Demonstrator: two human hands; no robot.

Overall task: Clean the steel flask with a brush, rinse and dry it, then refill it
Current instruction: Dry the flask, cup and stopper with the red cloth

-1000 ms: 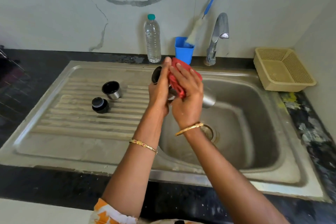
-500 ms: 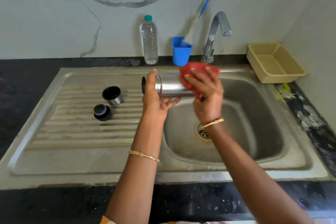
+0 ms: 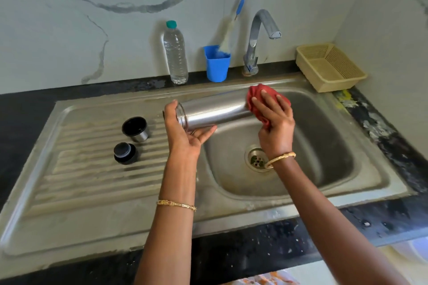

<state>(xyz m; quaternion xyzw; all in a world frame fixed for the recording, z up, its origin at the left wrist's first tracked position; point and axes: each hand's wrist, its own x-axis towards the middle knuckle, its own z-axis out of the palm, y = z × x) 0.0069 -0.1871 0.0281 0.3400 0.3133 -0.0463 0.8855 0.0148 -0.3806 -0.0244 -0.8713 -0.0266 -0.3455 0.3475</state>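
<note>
The steel flask [image 3: 215,111] lies on its side in the air over the sink basin [image 3: 324,169], open mouth to the left. My left hand [image 3: 185,132] grips it around the neck. My right hand [image 3: 274,122] holds a red cloth [image 3: 259,95] wrapped over the flask's base end. The flask's steel cup [image 3: 135,128] and black stopper [image 3: 125,152] stand on the ribbed drainboard [image 3: 92,180] to the left. A blue-handled bottle brush [image 3: 240,4] stands in a blue cup [image 3: 217,66] behind the sink.
A clear water bottle [image 3: 175,53] with a teal cap stands by the wall, left of the blue cup. The tap [image 3: 259,37] rises behind the basin. A cream plastic basket [image 3: 328,67] sits at the back right on the black counter [image 3: 23,111].
My right hand has slid the red cloth along the flask from near the mouth to the base end. The flask now lies more level, and more of its body shows.
</note>
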